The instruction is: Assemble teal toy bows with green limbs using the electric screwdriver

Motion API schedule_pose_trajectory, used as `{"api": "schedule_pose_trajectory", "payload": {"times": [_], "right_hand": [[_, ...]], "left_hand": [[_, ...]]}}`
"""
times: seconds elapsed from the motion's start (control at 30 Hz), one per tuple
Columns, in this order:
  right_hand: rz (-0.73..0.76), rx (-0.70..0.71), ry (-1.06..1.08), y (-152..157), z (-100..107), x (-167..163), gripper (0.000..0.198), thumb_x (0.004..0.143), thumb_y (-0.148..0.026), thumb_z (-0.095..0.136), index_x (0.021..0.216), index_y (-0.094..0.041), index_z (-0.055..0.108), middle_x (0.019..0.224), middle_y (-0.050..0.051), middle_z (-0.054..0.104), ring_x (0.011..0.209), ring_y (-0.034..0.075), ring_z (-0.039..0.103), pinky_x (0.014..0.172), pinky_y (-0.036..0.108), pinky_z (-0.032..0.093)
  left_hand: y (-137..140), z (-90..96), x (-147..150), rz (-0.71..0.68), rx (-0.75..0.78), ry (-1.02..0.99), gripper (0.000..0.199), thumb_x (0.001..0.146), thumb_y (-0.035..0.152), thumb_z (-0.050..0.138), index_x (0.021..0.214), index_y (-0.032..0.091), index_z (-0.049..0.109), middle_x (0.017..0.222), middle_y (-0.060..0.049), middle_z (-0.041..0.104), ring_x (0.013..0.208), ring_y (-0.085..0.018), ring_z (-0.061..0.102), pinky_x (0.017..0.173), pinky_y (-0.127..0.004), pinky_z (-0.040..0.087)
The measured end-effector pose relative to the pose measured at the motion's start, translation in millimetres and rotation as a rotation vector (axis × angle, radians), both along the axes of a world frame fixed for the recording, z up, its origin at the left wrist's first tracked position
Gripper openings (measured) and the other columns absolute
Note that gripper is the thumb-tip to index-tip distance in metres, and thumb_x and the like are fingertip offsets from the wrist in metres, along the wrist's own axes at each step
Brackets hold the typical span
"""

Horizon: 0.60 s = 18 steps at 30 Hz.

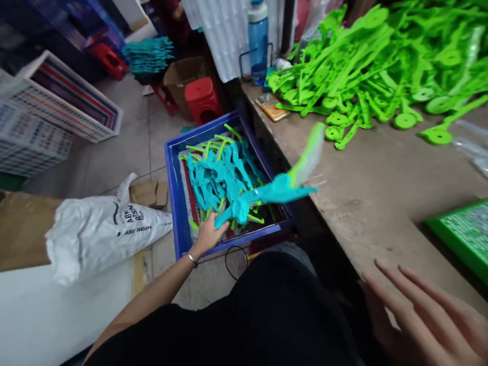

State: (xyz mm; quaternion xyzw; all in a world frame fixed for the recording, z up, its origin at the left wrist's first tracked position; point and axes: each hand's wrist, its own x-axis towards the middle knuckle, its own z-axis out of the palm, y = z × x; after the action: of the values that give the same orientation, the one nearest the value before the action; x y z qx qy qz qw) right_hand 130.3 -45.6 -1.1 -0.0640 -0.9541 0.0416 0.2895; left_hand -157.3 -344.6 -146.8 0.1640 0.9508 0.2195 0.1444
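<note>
My left hand [209, 235] is closed round one end of a turquoise plastic part [267, 192] with a lime-green arm sticking up at its far end. That far end reaches past the crate toward the table edge and is blurred. Below it, a blue crate [176, 213] on the floor holds several similar turquoise parts [213, 173] with green arms. Over the table's near edge, at the lower right, my right hand [427, 315] has its fingers stretched out and holds nothing.
Lime-green plastic parts [366, 66] lie heaped on the brown table [343, 203]. A blue bottle [258, 46] stands at its far end, and a green tray [465, 239] lies at right. Left of the crate are a white sack [110, 229], a red stool [202, 96] and white baskets [72, 101].
</note>
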Motion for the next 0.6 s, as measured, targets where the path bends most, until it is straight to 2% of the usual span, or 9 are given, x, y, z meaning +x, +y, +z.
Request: {"api": "schedule_pose_trajectory", "payload": {"times": [0.07, 0.13, 0.27, 0.37, 0.47, 0.6], "right_hand": [[-0.018, 0.016, 0.000, 17, -21, -13, 0.048, 0.084, -0.020, 0.072, 0.131, -0.026, 0.064, 0.120, 0.006, 0.073, 0.107, 0.033, 0.069, 0.087, 0.043, 0.049], [-0.024, 0.034, -0.050, 30, -40, -20, 0.031, 0.090, -0.024, 0.065, 0.120, -0.020, 0.068, 0.116, 0.009, 0.074, 0.107, 0.035, 0.068, 0.082, 0.043, 0.049], [-0.026, 0.032, -0.086, 50, -61, -18, 0.027, 0.095, -0.035, 0.055, 0.109, -0.017, 0.070, 0.110, 0.012, 0.074, 0.101, 0.035, 0.069, 0.078, 0.046, 0.052], [-0.081, 0.053, -0.051, 58, -67, -8, 0.022, 0.093, -0.036, 0.059, 0.100, -0.019, 0.071, 0.103, 0.011, 0.076, 0.094, 0.032, 0.071, 0.077, 0.044, 0.054], [-0.148, 0.087, -0.006, 57, -72, -4, 0.019, 0.091, -0.035, 0.062, 0.096, -0.019, 0.071, 0.100, 0.010, 0.077, 0.087, 0.029, 0.073, 0.073, 0.042, 0.055], [-0.225, 0.057, 0.082, 51, -82, -10, 0.018, 0.087, -0.035, 0.068, 0.091, -0.018, 0.071, 0.098, 0.011, 0.076, 0.080, 0.026, 0.073, 0.073, 0.038, 0.056]], "left_hand": [[-6, -23.1, -15, 0.227, 0.012, -0.005, 0.046, 0.092, 0.050, 0.056, 0.120, 0.013, 0.054, 0.094, -0.008, 0.067, 0.085, -0.023, 0.066, 0.076, -0.037, 0.051], [-4, -44.6, -36, 0.397, 0.036, -0.012, 0.046, 0.093, 0.048, 0.057, 0.123, 0.014, 0.055, 0.107, -0.010, 0.066, 0.093, -0.021, 0.066, 0.081, -0.038, 0.054], [4, -77.9, -86, 0.613, 0.050, -0.046, 0.040, 0.094, 0.042, 0.059, 0.125, 0.017, 0.057, 0.123, -0.010, 0.061, 0.104, -0.021, 0.063, 0.088, -0.043, 0.056], [1, -91.4, -122, 0.698, 0.010, -0.069, 0.041, 0.093, 0.040, 0.060, 0.127, 0.017, 0.056, 0.126, -0.010, 0.060, 0.108, -0.023, 0.062, 0.090, -0.045, 0.055], [-9, -97.5, -151, 0.729, -0.048, -0.073, 0.041, 0.093, 0.039, 0.061, 0.127, 0.017, 0.057, 0.127, -0.011, 0.059, 0.110, -0.024, 0.061, 0.092, -0.045, 0.054], [-12, -104.1, -165, 0.698, -0.130, -0.081, 0.042, 0.091, 0.038, 0.064, 0.127, 0.018, 0.057, 0.127, -0.010, 0.059, 0.111, -0.024, 0.061, 0.091, -0.044, 0.055]]}}
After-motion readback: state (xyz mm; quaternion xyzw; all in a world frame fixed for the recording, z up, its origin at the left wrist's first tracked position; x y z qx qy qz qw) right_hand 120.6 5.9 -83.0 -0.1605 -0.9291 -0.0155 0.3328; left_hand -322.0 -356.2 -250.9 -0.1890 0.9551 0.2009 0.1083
